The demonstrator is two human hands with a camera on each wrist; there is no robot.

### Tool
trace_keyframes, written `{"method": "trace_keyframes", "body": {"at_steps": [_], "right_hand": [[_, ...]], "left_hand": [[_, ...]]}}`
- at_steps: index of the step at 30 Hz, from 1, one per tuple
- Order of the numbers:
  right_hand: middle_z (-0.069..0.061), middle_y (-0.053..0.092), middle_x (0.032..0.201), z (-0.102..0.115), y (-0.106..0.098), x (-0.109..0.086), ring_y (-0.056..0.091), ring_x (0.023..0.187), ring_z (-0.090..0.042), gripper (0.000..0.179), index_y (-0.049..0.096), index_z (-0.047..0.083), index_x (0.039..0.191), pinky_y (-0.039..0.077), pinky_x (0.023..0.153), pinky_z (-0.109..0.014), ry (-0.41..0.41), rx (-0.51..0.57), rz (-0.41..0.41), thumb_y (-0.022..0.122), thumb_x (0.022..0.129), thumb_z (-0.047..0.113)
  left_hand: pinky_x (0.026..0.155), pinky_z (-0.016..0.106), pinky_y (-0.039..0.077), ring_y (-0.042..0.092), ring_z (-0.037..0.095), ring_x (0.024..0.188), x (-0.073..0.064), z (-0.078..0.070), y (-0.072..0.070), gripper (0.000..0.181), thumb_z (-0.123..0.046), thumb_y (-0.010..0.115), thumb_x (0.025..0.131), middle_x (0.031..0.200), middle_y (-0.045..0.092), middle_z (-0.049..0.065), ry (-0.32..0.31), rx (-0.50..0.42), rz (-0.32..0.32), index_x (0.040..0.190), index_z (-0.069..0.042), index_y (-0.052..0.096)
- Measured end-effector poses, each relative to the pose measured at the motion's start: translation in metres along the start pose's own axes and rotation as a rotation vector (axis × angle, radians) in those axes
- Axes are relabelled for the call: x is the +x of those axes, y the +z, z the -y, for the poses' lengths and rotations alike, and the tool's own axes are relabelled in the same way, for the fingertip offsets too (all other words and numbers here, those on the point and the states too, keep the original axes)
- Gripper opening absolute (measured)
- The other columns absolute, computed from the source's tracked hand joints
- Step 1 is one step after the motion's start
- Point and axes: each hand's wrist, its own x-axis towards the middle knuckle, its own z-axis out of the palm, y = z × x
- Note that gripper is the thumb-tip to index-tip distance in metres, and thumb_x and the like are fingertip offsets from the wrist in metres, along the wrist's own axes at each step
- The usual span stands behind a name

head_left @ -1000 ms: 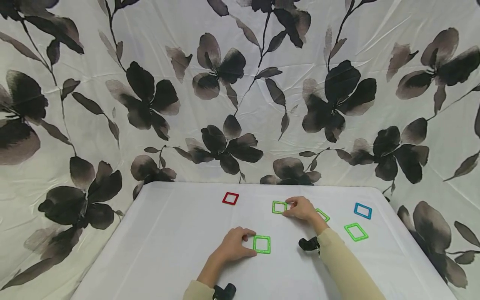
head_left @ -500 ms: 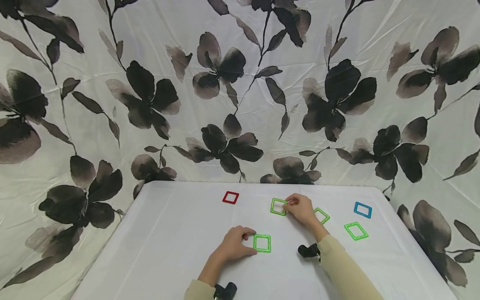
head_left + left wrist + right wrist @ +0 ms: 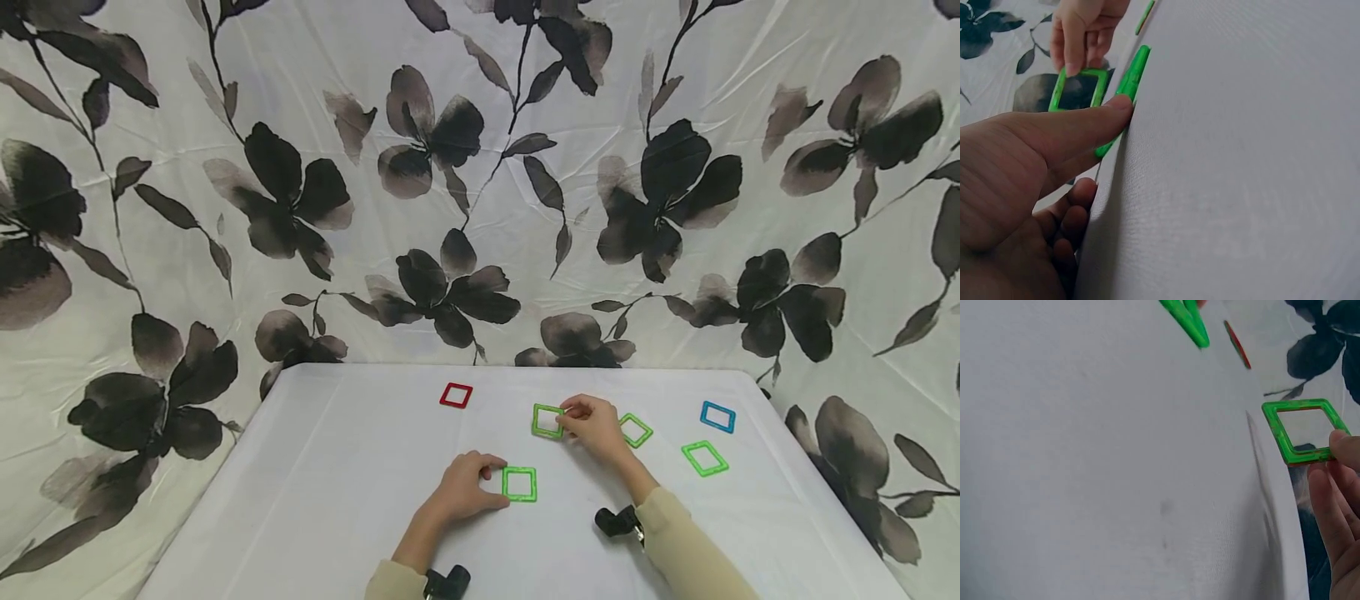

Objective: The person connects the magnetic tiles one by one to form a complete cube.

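My left hand (image 3: pixel 461 490) holds a green square magnetic tile (image 3: pixel 534 484) by its left side, the thumb and index finger at its two left corners. In the left wrist view this tile (image 3: pixel 1138 69) shows nearly edge-on, low at the table surface. Farther back, my right hand (image 3: pixel 595 425) pinches a second green square tile (image 3: pixel 535 420) by its right edge. The right wrist view shows that tile (image 3: pixel 1275 434) raised off the table, its hollow middle visible, thumb on one face and fingers behind.
A third green tile (image 3: pixel 642 423) lies just right of my right hand, and another green tile (image 3: pixel 718 455) farther right. Beyond it lies a blue tile (image 3: pixel 717 427). A red tile (image 3: pixel 452 405) sits near the back edge of the white table (image 3: pixel 322 467). Floral cloth (image 3: pixel 555 250) hangs behind.
My right hand has lifted its green tile from the table and brought it slightly left and nearer. The left hand and its tile stay in place; the head view shifts a little.
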Motion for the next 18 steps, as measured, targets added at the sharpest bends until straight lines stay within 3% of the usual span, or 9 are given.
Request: {"method": "trace_keyframes", "body": {"at_steps": [7, 14, 18], "right_hand": [[-0.005, 0.069, 0.078, 0.005, 0.006, -0.012, 0.067, 0.068, -0.024, 0.016, 0.071, 0.006, 0.095, 0.055, 0.057, -0.034, -0.062, 0.032, 0.022, 0.079, 0.081, 0.009], [-0.021, 0.068, 0.084, 0.043, 0.006, -0.033, 0.066, 0.077, -0.044, 0.017, 0.069, -0.007, 0.099, 0.055, 0.062, -0.046, -0.097, 0.092, 0.078, 0.074, 0.083, -0.003], [-0.023, 0.067, 0.085, 0.049, 0.007, -0.038, 0.066, 0.078, -0.045, 0.017, 0.069, -0.007, 0.099, 0.055, 0.063, -0.045, -0.102, 0.089, 0.089, 0.074, 0.083, -0.002]], "left_hand": [[0.068, 0.031, 0.035, 0.042, 0.013, 0.08, 0.0, 0.001, 0.0, 0.05, -0.028, 0.086, 0.073, 0.082, 0.049, -0.004, 0.009, -0.002, 0.009, 0.117, -0.014, 0.069], [0.067, 0.03, 0.034, 0.042, 0.013, 0.079, 0.0, 0.001, 0.001, 0.052, -0.031, 0.085, 0.073, 0.081, 0.048, -0.005, 0.007, 0.022, -0.003, 0.119, -0.015, 0.068], [0.067, 0.031, 0.034, 0.042, 0.014, 0.079, -0.001, 0.0, 0.002, 0.054, -0.031, 0.086, 0.072, 0.081, 0.048, -0.005, -0.009, 0.017, -0.007, 0.119, -0.013, 0.066]]}}
